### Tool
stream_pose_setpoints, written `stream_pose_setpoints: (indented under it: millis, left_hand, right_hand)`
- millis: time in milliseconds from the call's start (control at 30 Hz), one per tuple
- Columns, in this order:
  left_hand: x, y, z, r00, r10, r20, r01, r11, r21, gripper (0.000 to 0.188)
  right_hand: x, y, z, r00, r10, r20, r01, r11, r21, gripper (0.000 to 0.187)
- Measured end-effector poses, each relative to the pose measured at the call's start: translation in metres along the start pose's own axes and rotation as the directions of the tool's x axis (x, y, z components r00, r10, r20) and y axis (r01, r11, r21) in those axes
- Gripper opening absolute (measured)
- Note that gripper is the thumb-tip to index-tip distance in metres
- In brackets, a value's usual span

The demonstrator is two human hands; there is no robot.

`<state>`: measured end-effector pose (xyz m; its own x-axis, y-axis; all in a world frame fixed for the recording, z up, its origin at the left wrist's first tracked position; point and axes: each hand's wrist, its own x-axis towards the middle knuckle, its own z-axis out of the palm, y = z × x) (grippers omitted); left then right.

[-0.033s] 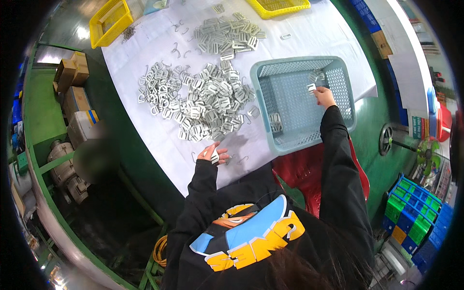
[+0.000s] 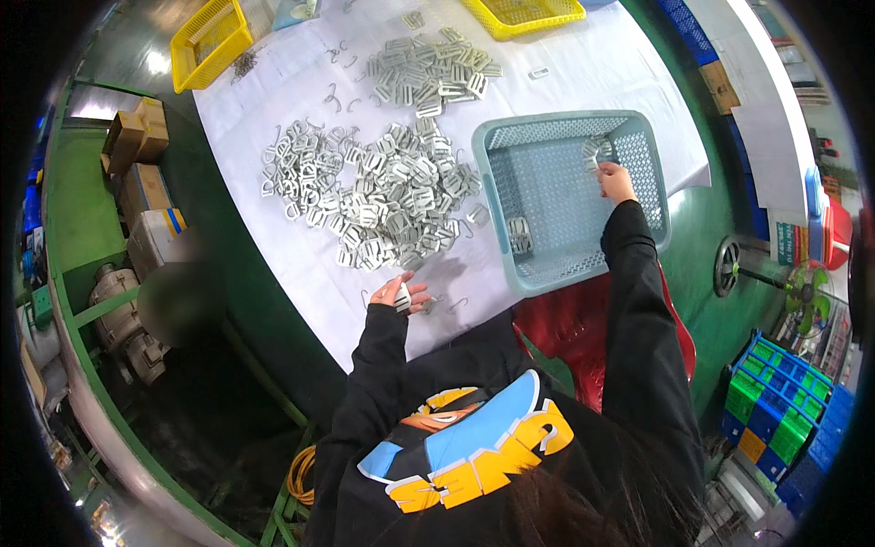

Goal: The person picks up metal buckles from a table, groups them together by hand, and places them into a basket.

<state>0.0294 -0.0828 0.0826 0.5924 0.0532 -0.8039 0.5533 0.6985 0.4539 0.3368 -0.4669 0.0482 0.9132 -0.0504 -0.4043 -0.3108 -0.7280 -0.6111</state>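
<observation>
The right hand (image 2: 618, 184) has just turned its slotted buckle (image 2: 591, 166) more edge-on beside the small buckle row (image 2: 597, 147) inside the blue-grey basket (image 2: 497, 214), its grip pinching the piece; the left hand (image 2: 389, 294) loosely cradles another buckle (image 2: 403, 297).

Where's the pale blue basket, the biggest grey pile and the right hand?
Pale blue basket (image 2: 558, 193), head view: bare floor inside.
Biggest grey pile (image 2: 401, 187), head view: its middle.
Right hand (image 2: 618, 184), head view: back of the hand.
</observation>
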Motion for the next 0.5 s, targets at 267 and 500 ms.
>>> stream_pose_setpoints:
  millis: [267, 500]
  left_hand:
    - [0.000, 0.014, -0.007, 0.996, 0.087, 0.025, -0.085, 0.992, -0.091, 0.049]
    - [-0.034, 0.051, -0.004, 0.916, 0.396, -0.065, -0.390, 0.917, 0.080, 0.040]
  right_hand:
    - [-0.058, -0.067, 0.034, 0.821, -0.435, -0.370, 0.412, 0.900, -0.143, 0.035]
    - [-0.219, -0.150, 0.125, 0.775, -0.630, -0.051, 0.617, 0.736, 0.278, 0.029]
